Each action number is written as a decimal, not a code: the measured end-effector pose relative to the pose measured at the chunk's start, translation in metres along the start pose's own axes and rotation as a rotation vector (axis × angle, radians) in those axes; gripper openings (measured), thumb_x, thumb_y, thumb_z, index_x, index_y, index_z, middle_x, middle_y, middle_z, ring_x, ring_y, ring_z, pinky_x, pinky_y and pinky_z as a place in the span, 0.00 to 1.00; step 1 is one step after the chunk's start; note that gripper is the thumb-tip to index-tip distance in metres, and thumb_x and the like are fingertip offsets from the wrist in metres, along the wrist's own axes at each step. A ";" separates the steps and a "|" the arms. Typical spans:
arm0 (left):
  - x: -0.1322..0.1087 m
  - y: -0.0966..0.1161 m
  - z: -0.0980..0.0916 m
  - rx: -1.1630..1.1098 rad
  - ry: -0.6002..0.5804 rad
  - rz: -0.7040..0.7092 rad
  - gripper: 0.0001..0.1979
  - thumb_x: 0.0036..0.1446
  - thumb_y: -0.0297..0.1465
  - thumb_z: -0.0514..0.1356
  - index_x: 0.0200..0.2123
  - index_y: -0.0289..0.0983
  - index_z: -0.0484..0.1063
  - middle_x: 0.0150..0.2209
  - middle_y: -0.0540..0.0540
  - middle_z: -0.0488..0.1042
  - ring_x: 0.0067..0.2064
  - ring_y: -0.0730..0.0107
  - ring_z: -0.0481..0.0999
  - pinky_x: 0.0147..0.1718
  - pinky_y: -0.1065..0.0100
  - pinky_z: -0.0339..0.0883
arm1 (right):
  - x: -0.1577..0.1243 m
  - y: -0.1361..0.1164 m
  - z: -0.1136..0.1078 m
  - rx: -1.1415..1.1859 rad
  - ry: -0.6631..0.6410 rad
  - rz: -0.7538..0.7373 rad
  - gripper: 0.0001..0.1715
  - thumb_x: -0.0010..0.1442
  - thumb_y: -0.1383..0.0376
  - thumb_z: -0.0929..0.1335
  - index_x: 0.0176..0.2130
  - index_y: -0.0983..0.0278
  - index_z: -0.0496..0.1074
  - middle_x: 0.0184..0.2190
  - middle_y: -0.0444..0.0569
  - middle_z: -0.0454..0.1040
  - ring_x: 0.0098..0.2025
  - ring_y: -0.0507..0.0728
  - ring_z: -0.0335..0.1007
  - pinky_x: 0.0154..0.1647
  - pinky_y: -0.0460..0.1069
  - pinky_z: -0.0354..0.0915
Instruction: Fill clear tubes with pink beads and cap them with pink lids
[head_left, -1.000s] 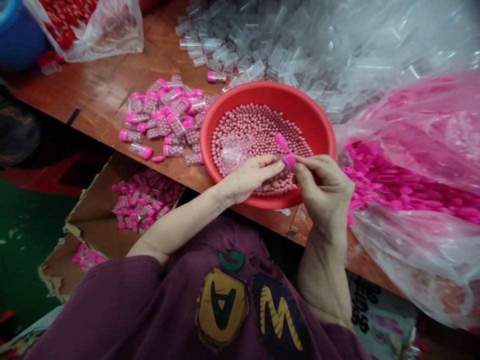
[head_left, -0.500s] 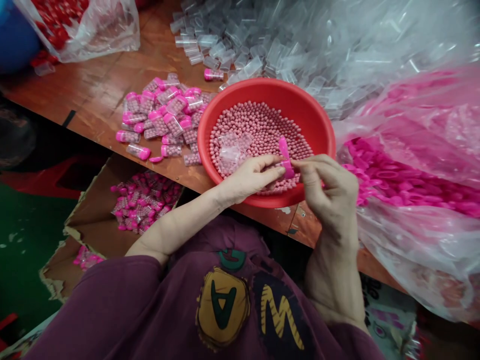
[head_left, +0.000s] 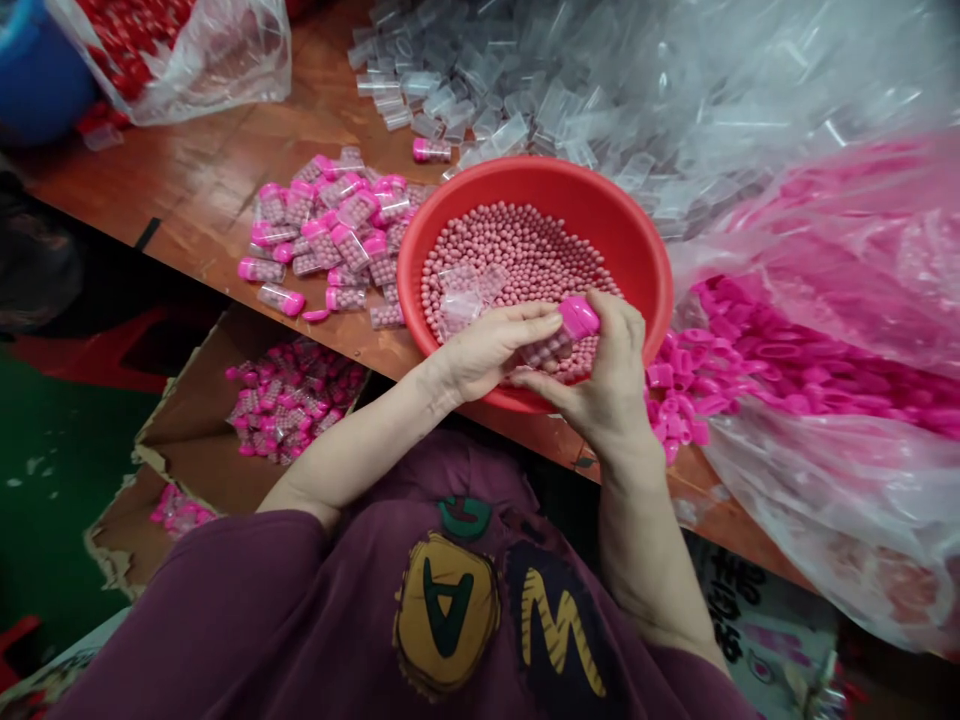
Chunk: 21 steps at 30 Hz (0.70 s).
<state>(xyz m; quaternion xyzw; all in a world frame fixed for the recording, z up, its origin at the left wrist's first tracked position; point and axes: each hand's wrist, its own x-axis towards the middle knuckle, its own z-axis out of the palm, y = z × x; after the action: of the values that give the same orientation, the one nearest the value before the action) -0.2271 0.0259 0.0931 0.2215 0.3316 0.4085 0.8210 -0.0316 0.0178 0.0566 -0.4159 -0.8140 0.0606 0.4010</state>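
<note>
Gripping a pink-capped vial, left hand and right hand meet over a basin.

Cap: glossy pink plastic. Vial: clear, smooth plastic. Beads: matt pink, smooth. Basin: shiny red plastic. Bench top: varnished wood, glossy, worn. Bag: thin crinkled polythene. Sleeve: matt purple cloth. Box flap: rough brown cardboard.

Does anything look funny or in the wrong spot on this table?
Yes. One filled, pink-capped bottle lies by itself among the empty clear tubes, away from the other filled bottles. Also, some clear plastic pieces sit on top of the pink beads in the red bowl.
</note>
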 end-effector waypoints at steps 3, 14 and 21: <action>0.000 -0.001 0.000 0.001 -0.003 0.028 0.06 0.70 0.31 0.68 0.39 0.34 0.82 0.35 0.48 0.79 0.35 0.74 0.74 0.39 0.70 0.70 | 0.000 0.001 0.010 -0.136 0.108 -0.116 0.55 0.65 0.44 0.81 0.77 0.58 0.61 0.63 0.63 0.78 0.63 0.73 0.79 0.66 0.70 0.77; 0.013 -0.021 -0.001 0.440 0.160 0.305 0.19 0.58 0.23 0.74 0.52 0.35 0.79 0.50 0.45 0.84 0.53 0.66 0.80 0.59 0.67 0.70 | 0.010 0.015 0.006 -0.212 -0.128 0.026 0.40 0.63 0.48 0.76 0.65 0.66 0.72 0.57 0.66 0.79 0.59 0.76 0.76 0.65 0.76 0.72; 0.004 -0.011 0.000 0.172 -0.090 0.055 0.06 0.73 0.28 0.65 0.40 0.34 0.78 0.37 0.46 0.83 0.36 0.73 0.80 0.45 0.68 0.75 | 0.005 0.002 0.008 -0.200 -0.091 0.010 0.43 0.64 0.57 0.74 0.72 0.61 0.63 0.62 0.64 0.76 0.65 0.74 0.75 0.67 0.72 0.72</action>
<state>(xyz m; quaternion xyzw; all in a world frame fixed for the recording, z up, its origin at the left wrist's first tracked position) -0.2200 0.0228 0.0848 0.3183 0.3220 0.3904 0.8016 -0.0374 0.0247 0.0527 -0.4546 -0.8312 -0.0001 0.3200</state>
